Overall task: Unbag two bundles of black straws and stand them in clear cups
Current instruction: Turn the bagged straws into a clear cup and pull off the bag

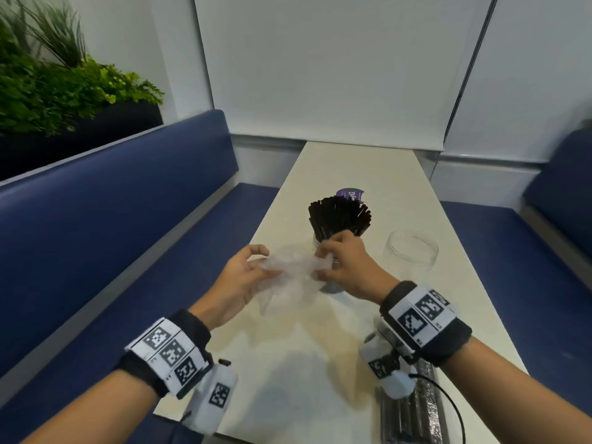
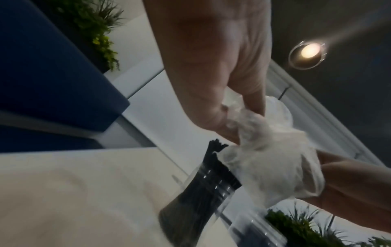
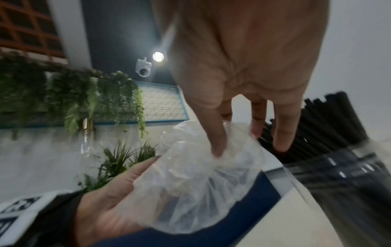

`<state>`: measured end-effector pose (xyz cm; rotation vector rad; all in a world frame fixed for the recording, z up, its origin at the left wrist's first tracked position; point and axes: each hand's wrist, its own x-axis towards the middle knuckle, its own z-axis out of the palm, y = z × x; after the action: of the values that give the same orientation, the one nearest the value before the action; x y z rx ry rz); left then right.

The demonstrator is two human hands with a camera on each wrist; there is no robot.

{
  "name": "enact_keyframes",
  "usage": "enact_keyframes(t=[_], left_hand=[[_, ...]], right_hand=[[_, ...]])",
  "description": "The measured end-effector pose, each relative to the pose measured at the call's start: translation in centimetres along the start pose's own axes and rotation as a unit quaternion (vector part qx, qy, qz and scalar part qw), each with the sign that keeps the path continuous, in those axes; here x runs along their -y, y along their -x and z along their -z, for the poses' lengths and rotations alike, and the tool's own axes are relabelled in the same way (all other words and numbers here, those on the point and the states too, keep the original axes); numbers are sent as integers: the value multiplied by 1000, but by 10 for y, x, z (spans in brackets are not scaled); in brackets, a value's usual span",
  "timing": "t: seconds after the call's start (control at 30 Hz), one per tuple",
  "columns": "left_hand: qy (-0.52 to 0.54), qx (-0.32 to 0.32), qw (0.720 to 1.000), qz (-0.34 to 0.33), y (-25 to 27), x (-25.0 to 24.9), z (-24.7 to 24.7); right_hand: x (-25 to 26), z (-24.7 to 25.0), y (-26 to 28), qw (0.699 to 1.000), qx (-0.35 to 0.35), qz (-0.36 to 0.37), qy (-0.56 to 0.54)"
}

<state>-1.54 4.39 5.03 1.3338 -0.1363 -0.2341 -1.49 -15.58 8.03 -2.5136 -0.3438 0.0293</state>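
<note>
A bundle of black straws (image 1: 339, 217) stands fanned out in a clear cup (image 1: 331, 287) at mid-table. Just in front of it both hands hold a crumpled clear plastic bag (image 1: 288, 278). My left hand (image 1: 262, 264) pinches the bag (image 2: 268, 158) from the left, and my right hand (image 1: 322, 262) grips its right end with fingers dug into the plastic (image 3: 201, 183). An empty clear cup (image 1: 411, 251) stands to the right. A second bundle of straws, still in its bag (image 1: 413, 408), lies at the near right edge under my right wrist.
The narrow white table (image 1: 320, 363) runs away from me between blue benches (image 1: 112, 225). A purple label (image 1: 350, 194) pokes up behind the straws. Green plants (image 1: 64, 91) sit behind the left bench.
</note>
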Motion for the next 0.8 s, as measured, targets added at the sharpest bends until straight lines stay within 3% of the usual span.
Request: enact_keyframes(t=[0.13, 0.17, 0.2, 0.23, 0.3, 0.33, 0.37, 0.4, 0.5, 0.6, 0.67, 0.8], left_hand=[[90, 6, 989, 113, -8, 32, 0], [33, 7, 992, 122, -12, 42, -1], [-92, 13, 989, 112, -18, 53, -2], [-266, 21, 960, 87, -23, 65, -2], [-558, 53, 827, 32, -30, 86, -7], [-637, 81, 766, 23, -31, 93, -11], [-680, 105, 726, 21, -31, 99, -15], [-697, 119, 707, 28, -32, 104, -18], [-664, 124, 732, 86, -41, 103, -20], [-642, 191, 727, 150, -51, 77, -15], [-619, 198, 749, 129, -57, 50, -13], [-538, 147, 829, 45, -86, 5, -14]], right_hand=[[-20, -12, 2, 995, 61, -60, -45], [-28, -18, 1, 993, 77, -82, -22], [-36, -26, -1, 990, 94, -106, 16], [-46, -35, -3, 983, 116, -131, 53], [-58, -48, -6, 963, 182, -171, 99], [-60, -51, -8, 953, 216, -180, 110], [-62, -51, -10, 946, 240, -185, 111], [-62, -49, -11, 946, 246, -185, 104], [-62, -34, -14, 962, 192, -178, 75], [-60, -7, -17, 967, 158, -191, 64], [-61, 13, -21, 968, 130, -208, 59], [-68, 35, -40, 972, 61, -228, -3]])
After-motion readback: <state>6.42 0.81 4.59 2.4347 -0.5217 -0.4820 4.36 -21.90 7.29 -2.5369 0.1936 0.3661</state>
